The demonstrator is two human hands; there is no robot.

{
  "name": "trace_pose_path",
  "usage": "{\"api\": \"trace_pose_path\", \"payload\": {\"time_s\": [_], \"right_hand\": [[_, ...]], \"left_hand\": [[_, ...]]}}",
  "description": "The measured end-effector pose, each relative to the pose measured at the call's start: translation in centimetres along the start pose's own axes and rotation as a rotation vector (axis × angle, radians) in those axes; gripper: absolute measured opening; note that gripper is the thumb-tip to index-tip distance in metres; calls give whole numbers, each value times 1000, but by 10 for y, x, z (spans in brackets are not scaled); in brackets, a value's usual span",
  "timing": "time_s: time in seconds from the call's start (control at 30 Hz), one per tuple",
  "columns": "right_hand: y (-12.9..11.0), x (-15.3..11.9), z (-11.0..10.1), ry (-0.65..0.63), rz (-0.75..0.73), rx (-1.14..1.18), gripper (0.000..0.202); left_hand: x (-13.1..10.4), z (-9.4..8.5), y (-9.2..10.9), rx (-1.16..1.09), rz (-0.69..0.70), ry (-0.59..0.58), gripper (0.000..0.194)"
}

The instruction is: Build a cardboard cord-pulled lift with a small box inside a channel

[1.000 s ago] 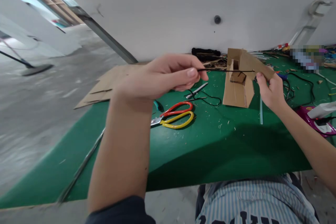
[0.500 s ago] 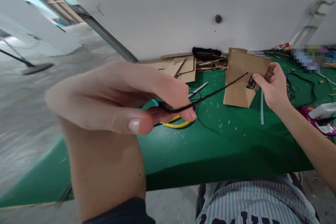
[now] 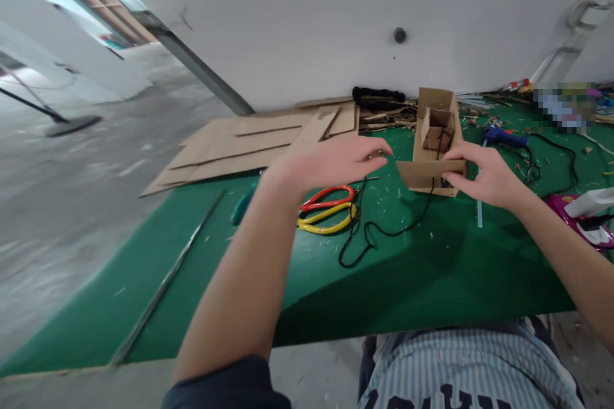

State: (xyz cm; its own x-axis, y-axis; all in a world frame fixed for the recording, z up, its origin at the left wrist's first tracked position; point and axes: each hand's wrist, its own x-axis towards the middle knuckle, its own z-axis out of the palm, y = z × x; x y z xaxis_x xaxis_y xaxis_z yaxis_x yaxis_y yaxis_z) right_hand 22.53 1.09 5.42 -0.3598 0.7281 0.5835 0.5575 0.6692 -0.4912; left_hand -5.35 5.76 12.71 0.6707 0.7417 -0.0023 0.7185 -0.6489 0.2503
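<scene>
My right hand (image 3: 484,172) pinches the edge of a cardboard flap (image 3: 422,170) between thumb and fingers. Behind the flap stands an open cardboard box (image 3: 439,99) with a smaller cardboard piece inside. A black cord (image 3: 398,232) passes through the flap and trails loosely over the green table to the left. My left hand (image 3: 350,156) hovers left of the flap, its fingers apart and holding nothing. Below it lie scissors (image 3: 330,227) with red and yellow handles.
Cardboard sheets (image 3: 220,140) cover the back left of the green table (image 3: 384,307). A blue glue gun (image 3: 503,136), a clear stick (image 3: 480,212) and a magenta device (image 3: 561,208) are at the right. A thin rod (image 3: 177,265) lies at the left.
The black cord has been let go by my left hand and now lies slack. My left hand has moved back toward the box. The flap has tipped to nearly edge-on in my right hand.
</scene>
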Motion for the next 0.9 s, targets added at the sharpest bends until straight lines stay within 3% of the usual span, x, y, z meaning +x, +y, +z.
{"api": "trace_pose_path", "payload": {"time_s": [0.1, 0.2, 0.37, 0.67, 0.83, 0.9], "right_hand": [[-3, -1, -6, -55, -4, -39, 21], [-1, -10, -5, -74, -10, -70, 39], [5, -24, 5, 3, -15, -113, 28], [10, -26, 9, -70, -110, -234, 16], [15, -26, 10, -58, -149, -292, 14], [16, -26, 11, -40, -150, -298, 15]], "left_hand": [[26, 26, -3, 2, -7, -7, 53], [43, 52, -6, -93, 106, -33, 60], [53, 75, -6, -217, 206, -109, 49], [57, 81, 2, -398, 246, -166, 60], [47, 59, -10, -361, 245, -295, 63], [31, 44, -19, -277, 259, -264, 64]]}}
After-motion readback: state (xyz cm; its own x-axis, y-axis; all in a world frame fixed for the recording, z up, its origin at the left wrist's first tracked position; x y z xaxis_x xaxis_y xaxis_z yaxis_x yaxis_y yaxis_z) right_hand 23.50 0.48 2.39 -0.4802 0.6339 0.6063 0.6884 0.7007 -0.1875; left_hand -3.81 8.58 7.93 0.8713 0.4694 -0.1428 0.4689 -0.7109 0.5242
